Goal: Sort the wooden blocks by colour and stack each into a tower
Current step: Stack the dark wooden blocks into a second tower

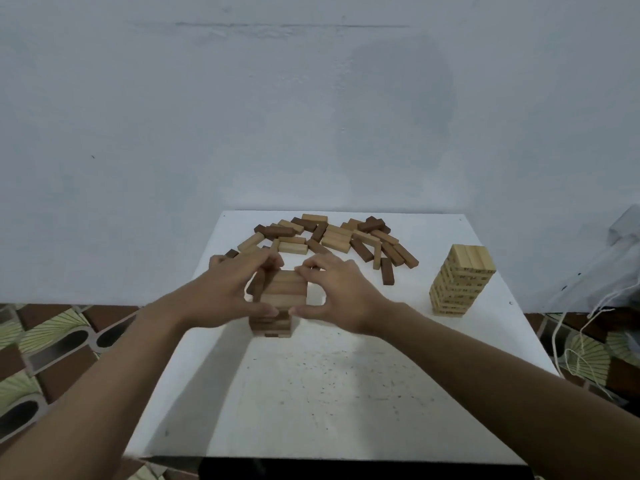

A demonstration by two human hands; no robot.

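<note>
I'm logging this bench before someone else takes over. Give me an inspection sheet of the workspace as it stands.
Surface: white table, speckled with dark marks towards the front.
Job's things: centre tower, brown tones; pale tower standing at the right; loose blocks, dark and light mixed, heaped at the far edge.
Clutter: nothing seen.
Grippers: left hand and right hand both grip the top of the centre tower.
Cables: white cord trailing over the floor at the right.
Surroundings: pale wall; patterned floor tiles; translucent bag at the right.
</note>
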